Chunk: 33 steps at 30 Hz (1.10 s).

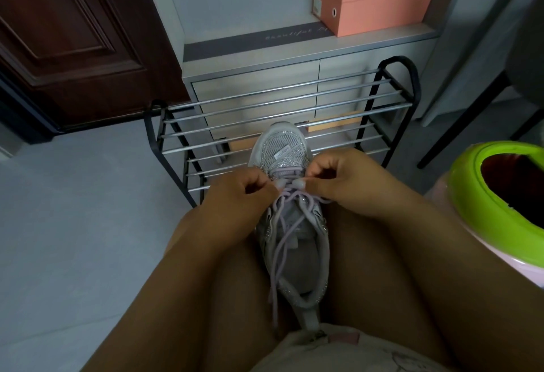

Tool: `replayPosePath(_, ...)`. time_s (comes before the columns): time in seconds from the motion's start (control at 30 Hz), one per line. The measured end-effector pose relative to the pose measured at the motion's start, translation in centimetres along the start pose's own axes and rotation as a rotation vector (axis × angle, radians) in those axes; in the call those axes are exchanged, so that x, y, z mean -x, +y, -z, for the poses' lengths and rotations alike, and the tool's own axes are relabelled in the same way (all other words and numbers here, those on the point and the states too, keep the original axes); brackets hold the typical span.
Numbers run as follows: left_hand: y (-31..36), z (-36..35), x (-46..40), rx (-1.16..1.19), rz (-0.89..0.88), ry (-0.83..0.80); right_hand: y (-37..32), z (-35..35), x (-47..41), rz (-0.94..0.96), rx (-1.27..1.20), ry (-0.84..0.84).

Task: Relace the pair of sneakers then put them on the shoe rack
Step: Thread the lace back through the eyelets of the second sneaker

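Observation:
A grey mesh sneaker [282,151] with sparkly trim lies between my thighs, toe pointing away toward the shoe rack [282,107]. Its lilac lace [279,233] crosses near the lowest eyelets and trails loose over the shoe's opening. My left hand [238,195] pinches the lace on the left side of the shoe. My right hand [344,180] pinches the lace on the right side. Both hands sit just behind the toe box, fingers curled. Only one sneaker is in view.
The black-framed rack with metal bars stands in front of a grey drawer cabinet [294,57] carrying pink boxes [374,4]. A dark wooden door [73,33] is at the left. A bin with a green rim [497,201] stands at the right. Pale floor [73,210] lies left.

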<state>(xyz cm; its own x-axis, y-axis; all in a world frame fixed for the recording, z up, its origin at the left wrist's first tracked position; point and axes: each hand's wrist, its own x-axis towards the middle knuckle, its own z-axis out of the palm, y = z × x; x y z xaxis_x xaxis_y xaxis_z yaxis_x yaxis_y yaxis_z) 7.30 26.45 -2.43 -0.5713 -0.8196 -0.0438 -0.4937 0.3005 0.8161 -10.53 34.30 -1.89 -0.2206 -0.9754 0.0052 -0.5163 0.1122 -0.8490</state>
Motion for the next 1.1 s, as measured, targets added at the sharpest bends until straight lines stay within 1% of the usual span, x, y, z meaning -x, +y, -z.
replayPosePath(0.1, 0.0, -0.1, -0.1, 0.026, 0.007, -0.033, 0.1, 0.0, -0.1, -0.02, -0.039, -0.039)
replayPosePath(0.17, -0.1, -0.1, -0.2, 0.037, 0.007, -0.03, 0.1, 0.0, -0.1, -0.044, -0.108, -0.076)
replayPosePath(0.23, -0.1, -0.2, -0.2, 0.035, 0.006, -0.029, 0.1, 0.1, -0.1, -0.061, -0.304, -0.13)
replayPosePath(0.3, 0.0, -0.2, -0.2, 0.047, 0.002, -0.033, 0.4, 0.2, -0.1, -0.054, -0.58, -0.187)
replayPosePath(0.37, 0.2, -0.2, -0.2, 0.059, -0.002, -0.039, 0.9, 0.4, -0.4, -0.057, -0.825, -0.195)
replayPosePath(0.43, 0.2, -0.3, -0.2, 0.067, -0.009, -0.042, 1.4, 0.4, -0.6, -0.076, -0.939, -0.189)
replayPosePath(0.5, 0.2, -0.3, -0.2, 0.063, -0.017, -0.033, 1.6, 0.2, -0.8, -0.111, -0.941, -0.156)
replayPosePath(0.6, 0.0, -0.2, -0.1, 0.12, 0.021, -0.05, 1.2, -0.3, -0.9, -0.122, -0.857, -0.119)
replayPosePath(0.63, -0.1, -0.1, -0.1, 0.203, 0.056, -0.063, 1.1, -0.4, -0.9, -0.124, -0.843, -0.111)
replayPosePath(0.7, -0.3, -0.1, 0.0, 0.485, 0.114, -0.056, 1.1, -0.3, -1.0, -0.152, -0.851, -0.092)
replayPosePath(0.77, -0.4, 0.0, 0.1, 0.756, 0.122, -0.032, 1.2, -0.1, -1.0, -0.181, -0.89, -0.06)
replayPosePath(0.83, -0.2, 0.0, 0.2, 0.845, 0.11, -0.048, 1.1, -0.2, -1.0, -0.191, -0.911, -0.034)
replayPosePath(0.9, -0.2, -0.1, 0.2, 0.758, 0.117, -0.048, 1.0, -0.3, -1.0, -0.187, -0.875, -0.011)
replayPosePath(0.97, -0.1, -0.2, 0.2, 0.56, 0.121, -0.026, 0.9, -0.4, -0.8, -0.173, -0.799, 0.014)
replayPosePath(1.03, 0.0, -0.3, 0.4, 0.392, 0.09, 0.025, 0.5, -0.5, -0.4, -0.137, -0.661, 0.058)
replayPosePath(1.1, 0.5, -0.3, 0.8, 0.317, 0.027, 0.095, 0.3, -0.3, 0.0, -0.074, -0.501, 0.143)
